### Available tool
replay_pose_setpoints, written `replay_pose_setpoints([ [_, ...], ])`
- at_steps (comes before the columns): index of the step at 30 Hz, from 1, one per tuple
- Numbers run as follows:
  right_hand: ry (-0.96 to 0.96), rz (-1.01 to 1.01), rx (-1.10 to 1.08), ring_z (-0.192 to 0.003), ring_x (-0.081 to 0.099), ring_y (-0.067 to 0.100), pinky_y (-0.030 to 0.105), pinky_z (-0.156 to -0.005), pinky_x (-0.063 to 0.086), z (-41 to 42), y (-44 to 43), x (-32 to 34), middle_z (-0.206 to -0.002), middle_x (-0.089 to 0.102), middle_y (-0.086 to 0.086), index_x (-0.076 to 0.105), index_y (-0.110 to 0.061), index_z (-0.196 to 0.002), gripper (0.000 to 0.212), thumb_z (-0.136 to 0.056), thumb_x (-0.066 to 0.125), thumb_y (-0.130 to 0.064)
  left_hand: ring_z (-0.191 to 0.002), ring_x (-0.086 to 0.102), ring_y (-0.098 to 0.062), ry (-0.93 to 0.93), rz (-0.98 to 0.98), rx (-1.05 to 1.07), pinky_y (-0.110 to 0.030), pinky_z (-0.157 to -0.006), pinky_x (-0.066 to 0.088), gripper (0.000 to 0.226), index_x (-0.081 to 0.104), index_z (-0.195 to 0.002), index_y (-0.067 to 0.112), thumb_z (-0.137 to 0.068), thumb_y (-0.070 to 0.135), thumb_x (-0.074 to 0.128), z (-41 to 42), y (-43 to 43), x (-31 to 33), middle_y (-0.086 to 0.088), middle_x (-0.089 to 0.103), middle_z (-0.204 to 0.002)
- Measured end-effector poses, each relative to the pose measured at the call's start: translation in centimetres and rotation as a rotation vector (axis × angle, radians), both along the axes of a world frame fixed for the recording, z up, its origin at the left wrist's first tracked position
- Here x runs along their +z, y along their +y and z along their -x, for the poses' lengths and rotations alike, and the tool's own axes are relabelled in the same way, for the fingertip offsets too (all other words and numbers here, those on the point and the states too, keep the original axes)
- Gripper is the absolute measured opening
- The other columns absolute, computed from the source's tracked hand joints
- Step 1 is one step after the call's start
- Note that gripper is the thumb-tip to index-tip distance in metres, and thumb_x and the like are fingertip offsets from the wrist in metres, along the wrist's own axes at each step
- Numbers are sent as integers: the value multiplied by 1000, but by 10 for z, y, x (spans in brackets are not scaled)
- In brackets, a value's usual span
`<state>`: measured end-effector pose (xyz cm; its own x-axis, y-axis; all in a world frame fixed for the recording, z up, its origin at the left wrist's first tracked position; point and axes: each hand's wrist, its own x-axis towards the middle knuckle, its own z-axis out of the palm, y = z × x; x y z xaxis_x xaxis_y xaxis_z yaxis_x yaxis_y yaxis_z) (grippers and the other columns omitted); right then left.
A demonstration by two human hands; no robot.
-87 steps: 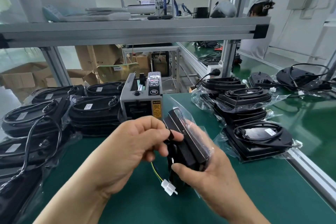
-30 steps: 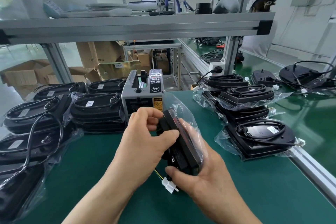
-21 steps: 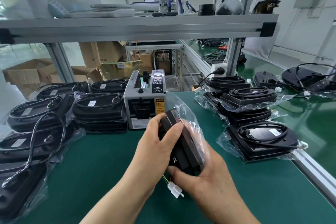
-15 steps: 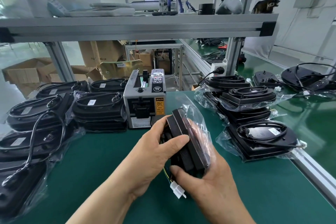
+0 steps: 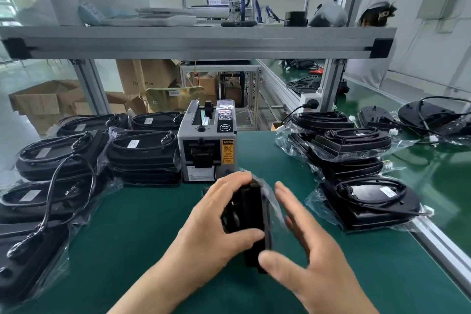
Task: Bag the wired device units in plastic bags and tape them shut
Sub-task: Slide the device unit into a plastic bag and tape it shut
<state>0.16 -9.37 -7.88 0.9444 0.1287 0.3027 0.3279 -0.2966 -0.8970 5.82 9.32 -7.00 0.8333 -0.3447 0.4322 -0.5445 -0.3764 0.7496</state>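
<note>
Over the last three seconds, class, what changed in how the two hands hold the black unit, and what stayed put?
The right hand opened: it had cupped the bagged black unit from below, and now its fingers are spread beside the plastic bag. The left hand keeps its grip on the black unit. The tape dispenser and the bagged stacks stayed where they were.

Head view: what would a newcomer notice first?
Dead centre, the left hand grips a black device unit on edge, partly inside a clear plastic bag. The right hand is open beside it. Behind them a grey tape dispenser stands on the green table, flanked by a left stack and a right stack of bagged units.
</note>
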Motion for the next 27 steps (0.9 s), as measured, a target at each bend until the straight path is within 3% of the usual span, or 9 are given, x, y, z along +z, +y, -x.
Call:
replay_pose_setpoints([
  [4,16,-118,-195,-125,46,-17,15,-106,41,-7,16,-1,-135,55,-33,45,-43,-143,67,-83,76,-39,-138,39,1,-122,-51,-15,-5,-106,27,77,44,-139,41,-71,26,79,10,-19,-13,33,39,-141],
  [6,1,-174,-240,-120,51,-16,12,-104,41,-11,21,-3,-130,60,-27,52,-35,-140,52,-88,58,-44,-137,40,0,-166,-62,-27,-6,-106,28,83,42,-141,36,-69,20,81,12,-24,-17,30,39,-141],
  [10,-15,-359,-284,-120,55,-12,3,-96,39,-12,26,-12,-124,67,-25,62,-29,-131,52,-100,28,-54,-140,36,-1,-191,-61,9,-6,-107,27,87,43,-146,20,-69,20,84,13,-21,-26,21,39,-145],
  [14,-5,-524,-289,-122,59,-2,14,-100,44,-6,33,-22,-123,69,-20,66,-27,-128,57,-94,32,-57,-139,38,-3,-223,-85,24,-9,-109,28,85,48,-142,11,-67,16,88,14,-18,-30,9,44,-145],
  [17,24,-524,-294,-114,64,-3,10,-89,48,-3,37,-23,-117,72,-20,67,-34,-126,47,-90,57,-62,-134,47,-10,-252,-82,-41,-15,-107,36,72,57,-133,10,-68,17,87,16,-14,-25,5,50,-142],
  [20,13,-511,-327,-107,68,0,6,-83,48,-2,34,-28,-113,73,-17,69,-35,-121,46,-75,70,-32,-112,63,-2,-18,161,-63,-13,-93,46,40,73,-111,29,-72,34,79,8,-2,-4,4,70,-118],
  [22,-5,-481,-359,-106,67,-4,2,-83,45,-2,34,-30,-114,72,-22,69,-38,-122,48,-74,68,-31,-77,67,-3,172,446,222,-12,-71,51,15,78,-88,28,-77,36,72,-17,8,8,3,76,-88],
  [24,-26,-447,-380,-103,63,-13,-4,-80,40,0,36,-30,-111,70,-31,67,-38,-122,48,-74,66,-33,-56,59,-6,391,629,463,-14,-53,49,15,77,-78,20,-88,23,67,-57,17,12,2,72,-74],
  [27,-50,-419,-366,-107,61,-14,-4,-83,39,1,38,-32,-115,68,-31,67,-33,-123,44,-80,72,-30,-39,48,-2,796,838,520,-14,-39,41,18,67,-79,11,-96,16,62,-108,21,9,3,62,-59],
])
